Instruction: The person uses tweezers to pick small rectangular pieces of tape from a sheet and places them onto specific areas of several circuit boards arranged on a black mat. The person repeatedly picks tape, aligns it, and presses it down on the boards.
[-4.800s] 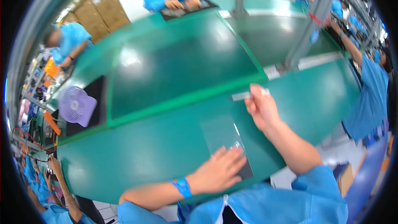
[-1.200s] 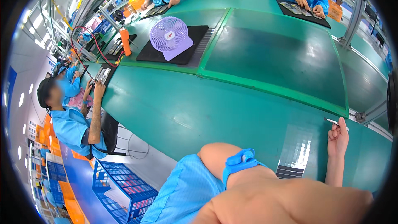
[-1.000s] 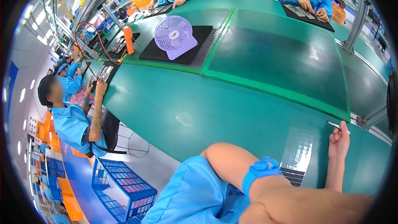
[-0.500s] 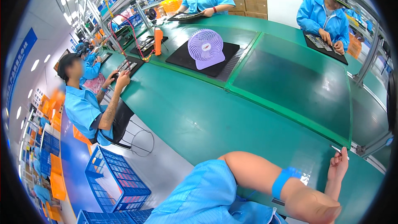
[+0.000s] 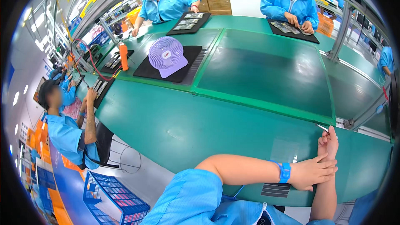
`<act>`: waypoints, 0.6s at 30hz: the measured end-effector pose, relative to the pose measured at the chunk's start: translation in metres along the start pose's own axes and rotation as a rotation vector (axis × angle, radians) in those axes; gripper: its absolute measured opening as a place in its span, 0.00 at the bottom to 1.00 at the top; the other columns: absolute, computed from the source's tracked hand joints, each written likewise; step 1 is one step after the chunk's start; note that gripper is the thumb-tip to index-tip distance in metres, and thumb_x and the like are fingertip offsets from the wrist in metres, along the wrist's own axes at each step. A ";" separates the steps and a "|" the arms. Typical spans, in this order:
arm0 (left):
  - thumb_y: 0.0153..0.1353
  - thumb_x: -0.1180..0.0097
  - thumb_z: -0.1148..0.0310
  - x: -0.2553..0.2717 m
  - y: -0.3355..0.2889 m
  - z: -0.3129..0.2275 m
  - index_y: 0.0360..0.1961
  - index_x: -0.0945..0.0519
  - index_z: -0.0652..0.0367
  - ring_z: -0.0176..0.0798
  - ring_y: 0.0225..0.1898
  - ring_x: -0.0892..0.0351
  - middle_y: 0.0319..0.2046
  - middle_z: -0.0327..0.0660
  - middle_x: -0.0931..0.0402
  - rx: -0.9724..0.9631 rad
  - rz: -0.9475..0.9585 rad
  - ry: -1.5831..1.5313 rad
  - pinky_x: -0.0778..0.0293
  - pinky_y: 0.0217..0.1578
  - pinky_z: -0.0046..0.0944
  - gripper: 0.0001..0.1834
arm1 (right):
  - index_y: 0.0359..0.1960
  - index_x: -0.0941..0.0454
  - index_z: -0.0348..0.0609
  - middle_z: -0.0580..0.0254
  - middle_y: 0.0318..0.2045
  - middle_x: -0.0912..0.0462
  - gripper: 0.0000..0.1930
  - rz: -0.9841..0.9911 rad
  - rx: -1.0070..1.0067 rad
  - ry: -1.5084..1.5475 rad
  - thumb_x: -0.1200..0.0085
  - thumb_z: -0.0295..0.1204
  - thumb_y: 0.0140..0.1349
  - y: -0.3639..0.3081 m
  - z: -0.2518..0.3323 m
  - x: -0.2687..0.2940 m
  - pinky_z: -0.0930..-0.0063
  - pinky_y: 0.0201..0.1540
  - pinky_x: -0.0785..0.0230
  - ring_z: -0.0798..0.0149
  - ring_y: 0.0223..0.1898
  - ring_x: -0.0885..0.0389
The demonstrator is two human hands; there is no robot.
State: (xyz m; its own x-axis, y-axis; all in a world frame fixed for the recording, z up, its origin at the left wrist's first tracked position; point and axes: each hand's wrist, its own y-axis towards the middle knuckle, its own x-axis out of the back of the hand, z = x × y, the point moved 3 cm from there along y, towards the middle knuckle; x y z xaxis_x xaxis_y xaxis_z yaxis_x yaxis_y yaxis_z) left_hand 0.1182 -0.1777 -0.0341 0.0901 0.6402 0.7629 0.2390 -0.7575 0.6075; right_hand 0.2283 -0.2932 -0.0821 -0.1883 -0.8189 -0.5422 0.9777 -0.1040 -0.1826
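Note:
My left hand (image 5: pixel 312 173) lies across my right wrist, its fingers stretched out and holding nothing. A blue wrist strap (image 5: pixel 284 172) with a thin cord sits on the left wrist. My right hand (image 5: pixel 328 143) is raised over the green table (image 5: pixel 233 125), its fingers closed on slim, pale tweezers (image 5: pixel 323 128) whose tip points up and left. Just left of the hands lies a thin clear sheet (image 5: pixel 286 149). Nearer to me, below my left forearm, is a dark striped strip (image 5: pixel 275 190) on the table.
Ahead, a purple fan (image 5: pixel 167 56) stands on a black mat (image 5: pixel 189 64). A green-framed dark panel (image 5: pixel 266 71) is set in the table. Co-workers in blue handle small parts on black trays (image 5: pixel 293 31). A blue crate (image 5: pixel 114 198) is at lower left.
My left hand has come down from a blurred position near my right forearm to rest on the right wrist. The view has shifted right. The far co-worker's tray now lies on the table.

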 end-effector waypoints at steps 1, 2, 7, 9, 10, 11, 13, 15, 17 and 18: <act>0.51 0.40 0.59 -0.003 0.000 0.000 0.59 0.32 0.65 0.52 0.70 0.53 0.65 0.51 0.43 -0.002 -0.004 0.028 0.50 0.64 0.57 0.35 | 0.33 0.30 0.47 0.68 0.19 0.27 0.06 -0.020 -0.002 0.006 0.48 0.33 0.66 0.001 -0.001 0.001 0.85 0.17 0.45 0.79 0.14 0.37; 0.51 0.41 0.60 -0.005 0.000 0.000 0.60 0.33 0.65 0.51 0.70 0.54 0.65 0.50 0.44 -0.004 -0.009 0.057 0.50 0.64 0.58 0.35 | 0.33 0.30 0.47 0.68 0.19 0.27 0.06 -0.039 -0.004 0.013 0.48 0.33 0.66 0.001 -0.001 0.002 0.85 0.17 0.45 0.79 0.15 0.37; 0.53 0.46 0.66 -0.012 0.002 -0.001 0.61 0.34 0.64 0.50 0.70 0.52 0.65 0.49 0.43 0.041 0.000 0.075 0.50 0.64 0.58 0.32 | 0.33 0.30 0.47 0.66 0.19 0.27 0.07 -0.033 -0.011 0.037 0.47 0.33 0.64 -0.003 -0.002 -0.001 0.84 0.16 0.45 0.77 0.14 0.36; 0.52 0.47 0.69 -0.012 0.002 -0.002 0.60 0.33 0.65 0.50 0.69 0.51 0.65 0.50 0.43 0.050 -0.014 0.102 0.49 0.63 0.59 0.31 | 0.34 0.29 0.47 0.66 0.19 0.27 0.06 -0.041 -0.012 0.034 0.47 0.33 0.64 -0.006 -0.003 -0.003 0.84 0.16 0.45 0.77 0.14 0.37; 0.52 0.48 0.70 -0.011 0.002 -0.003 0.60 0.33 0.65 0.50 0.69 0.51 0.65 0.50 0.42 0.056 -0.011 0.098 0.49 0.63 0.59 0.31 | 0.34 0.29 0.47 0.65 0.19 0.27 0.06 -0.041 -0.014 0.032 0.47 0.33 0.64 -0.007 -0.002 -0.004 0.84 0.16 0.45 0.77 0.14 0.37; 0.52 0.48 0.70 -0.010 0.002 -0.004 0.59 0.32 0.65 0.51 0.69 0.51 0.64 0.50 0.42 0.061 -0.008 0.093 0.48 0.63 0.60 0.30 | 0.35 0.29 0.46 0.65 0.19 0.26 0.06 -0.051 -0.029 0.037 0.47 0.33 0.64 -0.006 -0.004 -0.004 0.83 0.16 0.45 0.77 0.13 0.37; 0.51 0.49 0.71 -0.007 0.003 -0.007 0.58 0.31 0.65 0.51 0.69 0.49 0.63 0.51 0.40 0.076 0.005 0.086 0.47 0.62 0.61 0.30 | 0.36 0.29 0.46 0.65 0.19 0.26 0.06 -0.048 -0.040 0.035 0.48 0.33 0.65 -0.009 -0.005 -0.005 0.83 0.16 0.46 0.77 0.13 0.37; 0.51 0.49 0.71 -0.002 0.005 -0.010 0.57 0.30 0.65 0.51 0.68 0.48 0.62 0.52 0.39 0.094 0.026 0.081 0.46 0.62 0.62 0.29 | 0.36 0.29 0.46 0.65 0.19 0.26 0.06 -0.009 -0.047 0.046 0.48 0.33 0.65 -0.009 -0.007 -0.006 0.82 0.16 0.48 0.77 0.13 0.38; 0.50 0.48 0.71 -0.005 0.006 -0.009 0.56 0.30 0.65 0.51 0.68 0.47 0.61 0.52 0.38 0.097 0.017 0.103 0.46 0.62 0.62 0.29 | 0.36 0.29 0.46 0.64 0.19 0.26 0.06 0.001 -0.033 0.041 0.48 0.33 0.65 -0.009 -0.006 -0.006 0.83 0.15 0.47 0.77 0.14 0.38; 0.49 0.48 0.70 -0.008 0.007 -0.008 0.56 0.30 0.65 0.51 0.67 0.46 0.61 0.52 0.37 0.089 0.009 0.104 0.46 0.62 0.62 0.29 | 0.36 0.29 0.46 0.64 0.19 0.26 0.06 -0.005 -0.019 0.033 0.48 0.33 0.65 -0.009 -0.005 -0.004 0.83 0.15 0.47 0.77 0.14 0.37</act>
State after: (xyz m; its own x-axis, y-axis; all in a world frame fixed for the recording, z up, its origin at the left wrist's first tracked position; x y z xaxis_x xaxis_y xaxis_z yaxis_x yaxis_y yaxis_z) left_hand 0.1117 -0.1894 -0.0341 -0.0070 0.6135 0.7896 0.3237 -0.7458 0.5823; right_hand 0.2199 -0.2858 -0.0823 -0.1964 -0.7991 -0.5682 0.9749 -0.0970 -0.2006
